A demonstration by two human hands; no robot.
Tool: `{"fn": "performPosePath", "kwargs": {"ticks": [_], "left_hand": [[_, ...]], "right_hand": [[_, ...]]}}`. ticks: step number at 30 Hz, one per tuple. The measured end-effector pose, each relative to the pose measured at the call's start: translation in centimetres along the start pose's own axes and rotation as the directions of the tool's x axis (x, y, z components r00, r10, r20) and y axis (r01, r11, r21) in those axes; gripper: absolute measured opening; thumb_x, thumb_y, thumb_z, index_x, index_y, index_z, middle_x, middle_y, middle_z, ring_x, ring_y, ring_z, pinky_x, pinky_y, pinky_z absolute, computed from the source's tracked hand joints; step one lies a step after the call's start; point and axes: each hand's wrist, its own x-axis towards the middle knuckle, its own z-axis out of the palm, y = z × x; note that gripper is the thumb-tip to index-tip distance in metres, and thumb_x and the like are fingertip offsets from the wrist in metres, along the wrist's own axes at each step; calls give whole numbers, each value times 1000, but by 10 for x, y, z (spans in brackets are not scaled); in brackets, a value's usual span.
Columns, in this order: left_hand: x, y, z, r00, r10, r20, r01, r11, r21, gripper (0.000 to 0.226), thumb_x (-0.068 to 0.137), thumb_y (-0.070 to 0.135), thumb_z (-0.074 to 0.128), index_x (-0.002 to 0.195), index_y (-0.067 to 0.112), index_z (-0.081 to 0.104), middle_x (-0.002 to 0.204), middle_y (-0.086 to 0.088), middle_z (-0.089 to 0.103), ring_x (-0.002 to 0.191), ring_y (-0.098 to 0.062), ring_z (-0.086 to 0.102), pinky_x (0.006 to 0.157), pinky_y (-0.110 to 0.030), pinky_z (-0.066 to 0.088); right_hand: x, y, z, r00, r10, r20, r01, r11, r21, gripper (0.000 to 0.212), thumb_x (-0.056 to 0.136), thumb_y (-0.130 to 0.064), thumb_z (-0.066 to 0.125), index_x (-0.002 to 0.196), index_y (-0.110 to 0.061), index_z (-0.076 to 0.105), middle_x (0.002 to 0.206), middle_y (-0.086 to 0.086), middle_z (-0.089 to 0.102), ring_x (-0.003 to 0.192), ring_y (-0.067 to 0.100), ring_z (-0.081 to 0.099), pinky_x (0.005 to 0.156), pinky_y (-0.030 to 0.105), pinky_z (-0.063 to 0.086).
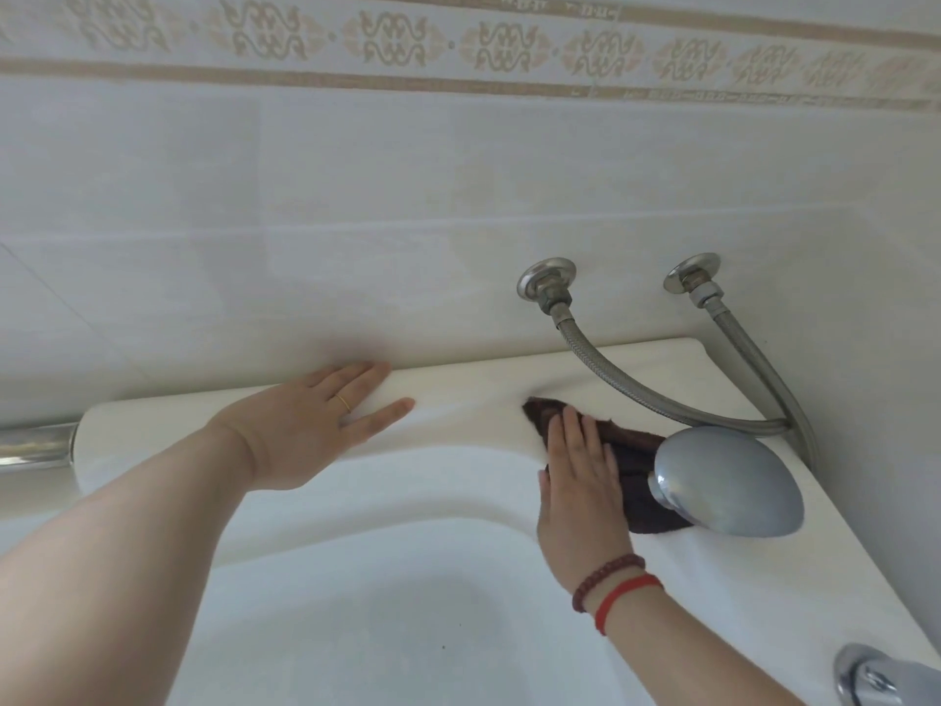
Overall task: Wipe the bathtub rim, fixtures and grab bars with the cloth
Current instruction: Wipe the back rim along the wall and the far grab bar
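A dark brown cloth lies on the white bathtub rim near the back wall. My right hand presses flat on the cloth, fingers together and pointing toward the wall. My left hand rests flat on the rim to the left, fingers spread, holding nothing. A chrome shower head lies on the rim just right of the cloth and covers part of it. The end of a chrome grab bar shows at the far left. Part of a chrome fixture shows at the bottom right.
Two braided metal hoses run from chrome wall fittings down to the rim's right corner behind the shower head. The tiled wall stands right behind the rim. The white tub basin opens below my arms.
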Motion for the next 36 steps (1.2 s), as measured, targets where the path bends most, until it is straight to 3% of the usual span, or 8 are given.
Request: {"fn": "performPosePath", "kwargs": {"ticks": [3,8,14,21,23,27,31,36], "left_hand": [[0,0,0,1000,-3,4,3,1000,-6,93,99,15,21,85,37,-68,129,-5,-43,143,-28,-14,117,-35,-2],[1,0,1,1000,-13,9,12,1000,23,88,100,18,19,89,35,-66,129,-4,-43,143,-29,-15,117,-35,-4],[2,2,0,998,-16,58,12,998,63,91,100,19,19,82,35,-69,129,-3,-42,144,-29,-13,117,-35,-3],[5,0,5,999,28,43,-31,997,77,90,100,21,18,84,34,-69,128,-5,-44,143,-30,-15,116,-34,-4],[5,-1,9,999,40,-9,-39,995,87,91,100,21,20,86,33,-69,128,-7,-44,143,-31,-14,116,-35,-4],[1,-7,16,955,83,-285,-65,995,73,112,88,24,53,119,30,-55,142,-17,-11,139,-36,25,111,-37,22],[9,-13,18,893,93,-440,-75,996,58,136,47,21,85,147,16,-8,123,-24,59,102,-35,66,81,-42,53],[13,-16,25,846,121,-520,-42,986,162,129,51,22,81,147,14,-5,118,-25,62,99,-37,67,91,-42,46]], "right_hand": [[17,32,-5,998,-60,30,62,994,-85,46,78,-13,38,118,3,55,121,20,62,108,36,62,91,40,46],[33,2,-4,969,244,46,-241,969,-51,49,78,-17,37,115,7,59,120,25,61,108,43,59,95,47,42],[18,-38,-6,973,-151,173,139,987,81,55,78,-18,31,124,-3,56,129,12,59,118,28,57,97,41,43],[70,37,-28,893,432,127,-441,896,56,85,66,-52,9,115,1,54,121,22,54,117,38,45,103,46,31],[75,30,-26,846,520,116,-520,853,-26,64,81,-34,18,120,4,50,131,24,48,126,38,37,108,48,24],[52,-6,-14,913,401,71,-405,913,44,51,83,-14,47,128,9,48,136,31,44,129,45,39,109,54,25],[49,0,-12,935,312,170,-317,949,3,59,89,-29,27,138,2,40,144,22,39,135,38,32,114,48,16],[84,61,-8,820,558,125,-551,829,-93,67,89,-37,10,134,0,42,145,20,37,135,35,30,111,46,19]]}}
